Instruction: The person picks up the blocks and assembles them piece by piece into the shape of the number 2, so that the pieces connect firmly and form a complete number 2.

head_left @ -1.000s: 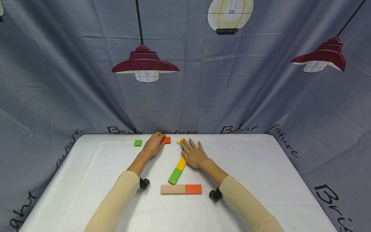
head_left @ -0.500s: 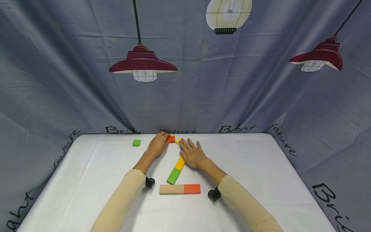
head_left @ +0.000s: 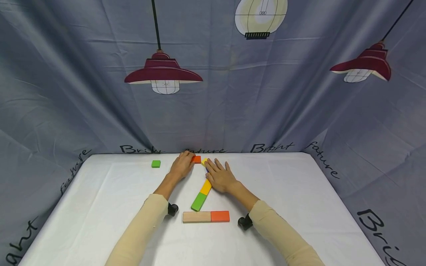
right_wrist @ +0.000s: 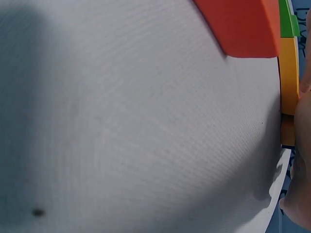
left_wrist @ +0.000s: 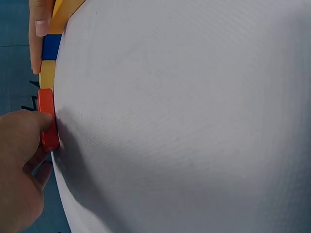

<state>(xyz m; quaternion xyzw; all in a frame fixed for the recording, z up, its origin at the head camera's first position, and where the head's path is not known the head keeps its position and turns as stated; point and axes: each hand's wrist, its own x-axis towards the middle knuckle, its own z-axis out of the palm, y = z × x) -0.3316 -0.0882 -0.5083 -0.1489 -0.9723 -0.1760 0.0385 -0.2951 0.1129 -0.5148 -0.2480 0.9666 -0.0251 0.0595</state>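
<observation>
My left hand (head_left: 181,164) pinches a red-orange block (left_wrist: 46,99) between thumb and fingers near the table's far edge. In the left wrist view, that block's end sits right at a yellow block (left_wrist: 47,75). A blue block (left_wrist: 52,47) follows, then a yellow-orange block (left_wrist: 63,17). My right hand (head_left: 222,180) lies with straight fingers spread over this slanting row, hiding much of its upper part. Out from under it come a yellow-orange block (head_left: 206,187) and a green block (head_left: 199,201), end to end.
Nearer me, a plain wooden block (head_left: 196,217) and an orange-red block (head_left: 220,216) lie end to end. A small green block (head_left: 155,164) sits at the far left. Behind the white-covered table (head_left: 283,207) hangs a grey-blue curtain (head_left: 213,103) with printed lamps.
My left hand has slid the red-orange block right, up to the yellow block, and stays there over the last half second. The right hand keeps its place on the row.
</observation>
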